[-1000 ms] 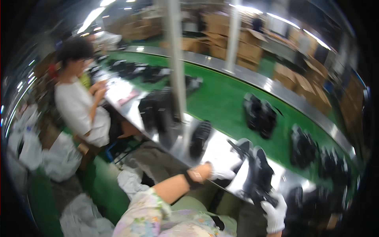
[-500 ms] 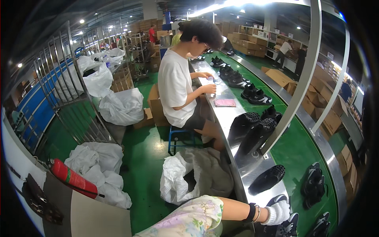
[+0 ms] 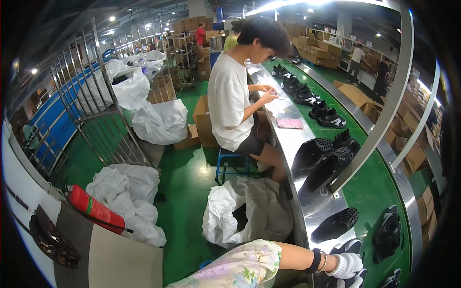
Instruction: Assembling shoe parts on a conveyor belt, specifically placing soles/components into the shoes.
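Observation:
My left hand (image 3: pixel 346 265), in a white knit glove with a black band and a bracelet at the wrist, reaches in from the lower edge. Its fingers curl down onto a black-and-white sneaker (image 3: pixel 356 278) at the near end of the metal bench, though the fingertips are hidden. Just beyond the glove sits another dark sneaker (image 3: pixel 349 246). A black shoe-shaped piece with a perforated end (image 3: pixel 335 225) lies farther up the bench, and two similar pieces (image 3: pixel 331 168) are beyond it. My right hand is out of view.
A green conveyor (image 3: pixel 370 192) carrying black sneakers (image 3: pixel 386 233) runs along the bench. A seated co-worker (image 3: pixel 230 101) handles a small item near a pink object (image 3: pixel 289 124). An open white sack (image 3: pixel 221 216), a metal post (image 3: pixel 374 129) and a red fire extinguisher (image 3: pixel 96 209) stand around.
The whole view has shifted, moving the scene mostly rightward. My gloved hand stays at the same sneakers. The co-worker's two hands have come closer together.

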A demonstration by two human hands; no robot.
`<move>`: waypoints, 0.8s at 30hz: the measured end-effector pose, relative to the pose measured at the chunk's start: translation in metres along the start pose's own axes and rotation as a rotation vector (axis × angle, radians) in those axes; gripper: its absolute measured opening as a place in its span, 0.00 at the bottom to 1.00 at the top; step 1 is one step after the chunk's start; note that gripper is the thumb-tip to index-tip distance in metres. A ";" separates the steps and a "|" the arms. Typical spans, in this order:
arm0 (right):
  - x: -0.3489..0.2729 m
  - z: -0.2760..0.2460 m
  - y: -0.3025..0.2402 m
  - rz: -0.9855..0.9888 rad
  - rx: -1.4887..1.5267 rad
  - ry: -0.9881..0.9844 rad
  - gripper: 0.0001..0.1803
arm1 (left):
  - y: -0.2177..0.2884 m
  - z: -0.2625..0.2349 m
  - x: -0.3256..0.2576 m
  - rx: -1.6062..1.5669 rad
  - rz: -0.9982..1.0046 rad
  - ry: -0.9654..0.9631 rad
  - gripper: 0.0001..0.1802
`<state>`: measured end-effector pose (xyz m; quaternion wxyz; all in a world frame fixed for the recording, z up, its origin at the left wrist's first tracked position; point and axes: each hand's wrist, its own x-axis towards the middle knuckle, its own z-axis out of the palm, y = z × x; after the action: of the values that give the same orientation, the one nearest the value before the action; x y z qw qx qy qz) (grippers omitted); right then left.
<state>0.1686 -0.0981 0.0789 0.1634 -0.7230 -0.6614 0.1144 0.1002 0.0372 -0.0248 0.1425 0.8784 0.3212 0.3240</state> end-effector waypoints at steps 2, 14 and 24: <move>0.003 -0.005 0.002 0.014 0.005 -0.042 0.42 | -0.002 -0.003 -0.002 -0.050 -0.014 0.007 0.09; 0.036 0.034 0.074 0.000 0.433 -0.144 0.48 | -0.002 -0.015 -0.006 -0.118 0.069 -0.082 0.10; 0.020 0.016 0.041 -0.014 0.305 -0.246 0.55 | 0.000 -0.023 -0.009 -0.092 0.133 -0.117 0.10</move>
<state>0.2021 -0.0803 0.0490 0.1898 -0.6656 -0.6565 0.2999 0.0802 0.0327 -0.0120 0.1795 0.9077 0.2382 0.2951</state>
